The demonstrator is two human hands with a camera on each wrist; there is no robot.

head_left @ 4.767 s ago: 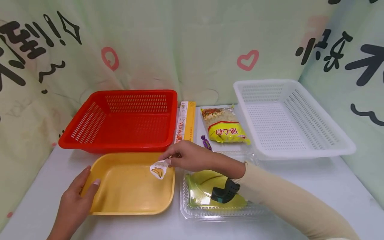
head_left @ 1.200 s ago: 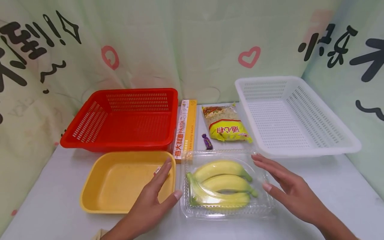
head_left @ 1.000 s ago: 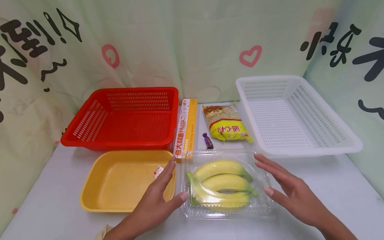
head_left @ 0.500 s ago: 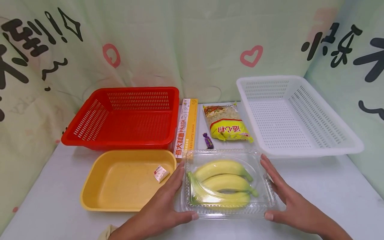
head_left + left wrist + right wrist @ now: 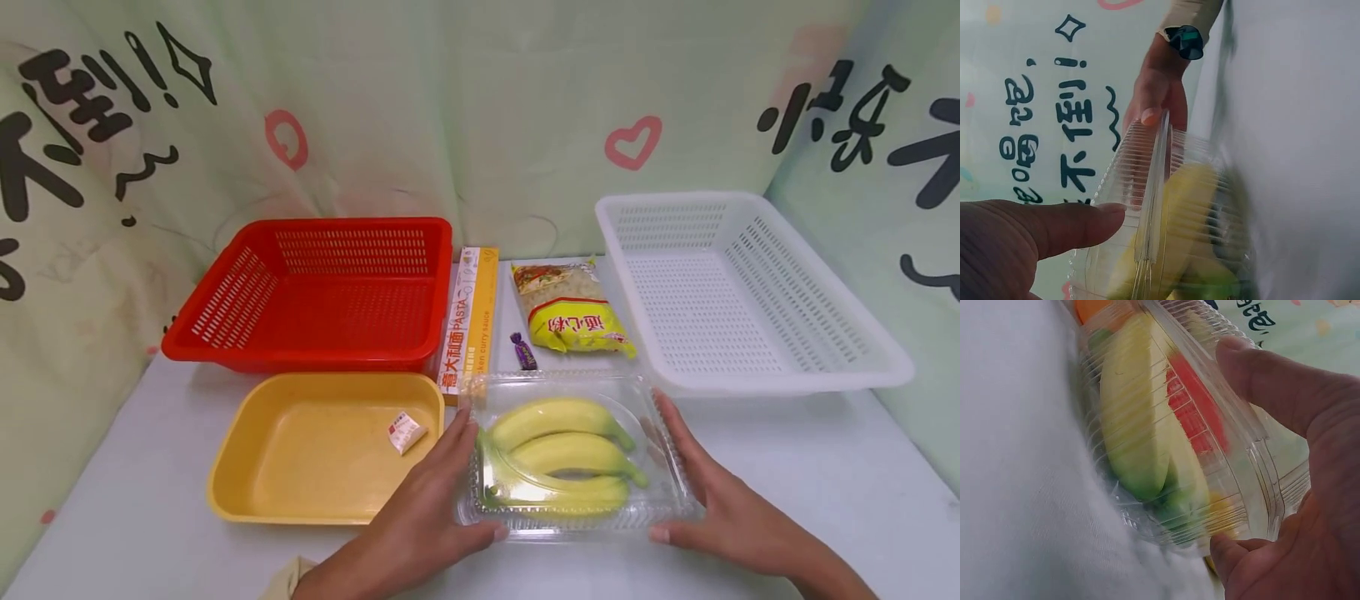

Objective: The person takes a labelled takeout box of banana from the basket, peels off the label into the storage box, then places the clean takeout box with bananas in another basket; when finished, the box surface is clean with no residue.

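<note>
Gripping one clear plastic clamshell box [image 5: 573,454] from both sides, the left hand [image 5: 420,521] has its fingers along the box's left wall and its thumb curled under the near left corner, while the right hand [image 5: 723,508] mirrors this on the right wall, thumb at the near right corner. Inside the closed box lie three yellow bananas [image 5: 558,454], stems green at the left. The box sits near the front edge of the white table [image 5: 810,467], about midway along it. The wrist views show a thumb of each hand pressed on the ribbed rim.

Just left of the box stands one yellow tray [image 5: 255,500] holding one small white sticker [image 5: 406,432]. Behind it, toward the back left corner, is one red basket [image 5: 315,292]; toward the back right corner, one white basket [image 5: 742,292]. Between the two baskets lie one pasta box [image 5: 468,321], one purple candy [image 5: 523,351] and one yellow noodle packet [image 5: 570,317].
</note>
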